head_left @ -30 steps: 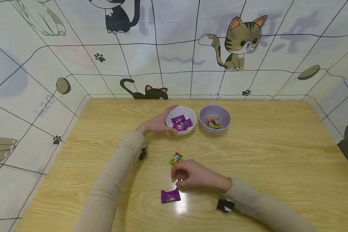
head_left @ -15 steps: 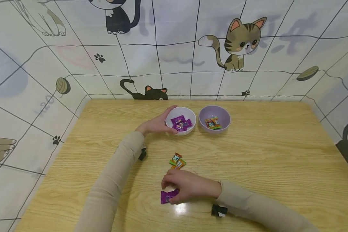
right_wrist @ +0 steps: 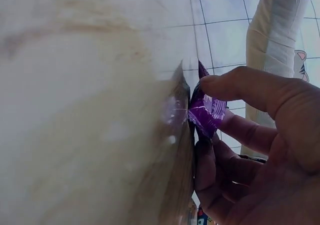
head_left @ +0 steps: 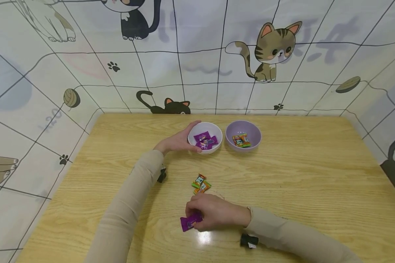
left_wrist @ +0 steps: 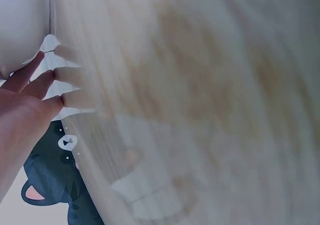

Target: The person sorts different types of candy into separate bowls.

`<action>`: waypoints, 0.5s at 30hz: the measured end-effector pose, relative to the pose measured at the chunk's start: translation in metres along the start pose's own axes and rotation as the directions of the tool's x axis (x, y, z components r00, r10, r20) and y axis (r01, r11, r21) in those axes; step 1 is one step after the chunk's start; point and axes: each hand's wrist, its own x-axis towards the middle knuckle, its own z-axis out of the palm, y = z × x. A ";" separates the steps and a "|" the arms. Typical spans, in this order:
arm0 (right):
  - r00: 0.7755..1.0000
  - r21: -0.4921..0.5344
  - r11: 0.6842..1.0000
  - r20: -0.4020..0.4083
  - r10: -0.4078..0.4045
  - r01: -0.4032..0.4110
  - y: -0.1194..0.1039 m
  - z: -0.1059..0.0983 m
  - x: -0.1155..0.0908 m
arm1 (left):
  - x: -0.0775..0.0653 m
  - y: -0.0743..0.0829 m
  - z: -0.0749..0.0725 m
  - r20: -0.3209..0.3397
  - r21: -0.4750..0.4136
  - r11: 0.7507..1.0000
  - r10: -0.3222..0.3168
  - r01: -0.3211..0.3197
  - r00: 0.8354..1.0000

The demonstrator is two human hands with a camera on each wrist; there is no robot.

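My left hand (head_left: 177,141) holds the left side of a white bowl (head_left: 213,128), thumb at the front and fingers towards the back. Several purple-wrapped candies (head_left: 202,137) lie in that bowl. Nearer to me, my right hand (head_left: 214,212) pinches another purple-wrapped candy (head_left: 185,224) between thumb and fingers; in the right wrist view this candy (right_wrist: 207,110) is at the tabletop, tilted. Just beyond the right hand, two orange-and-green candy packets (head_left: 199,180) lie on the table. In the left wrist view, the fingertips (left_wrist: 36,60) touch the bowl's outer wall (left_wrist: 22,30).
A lilac bowl (head_left: 243,126) stands just right of the white one, with orange-and-green packets (head_left: 241,140) inside. The wooden table (head_left: 309,164) ends at a back wall (head_left: 200,65) printed with cartoon cats. Black straps hang below both sleeves.
My right hand has moved left and towards me, from beside the orange-and-green packets to the purple candy, which it now pinches and has turned slightly. The left hand stays on the white bowl.
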 end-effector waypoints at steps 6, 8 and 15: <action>0.999 0.126 0.992 -0.024 0.035 -0.031 0.003 0.002 -0.001 | -0.001 0.001 0.001 -0.004 0.004 1.000 -0.001 0.001 1.000; 0.999 0.179 0.983 -0.022 0.050 -0.045 0.005 0.002 -0.002 | 0.000 0.000 0.001 -0.006 0.004 1.000 -0.006 0.006 1.000; 0.994 0.305 0.948 -0.040 0.101 -0.084 0.008 -0.002 -0.004 | 0.001 -0.003 0.001 -0.012 0.004 1.000 -0.007 0.007 1.000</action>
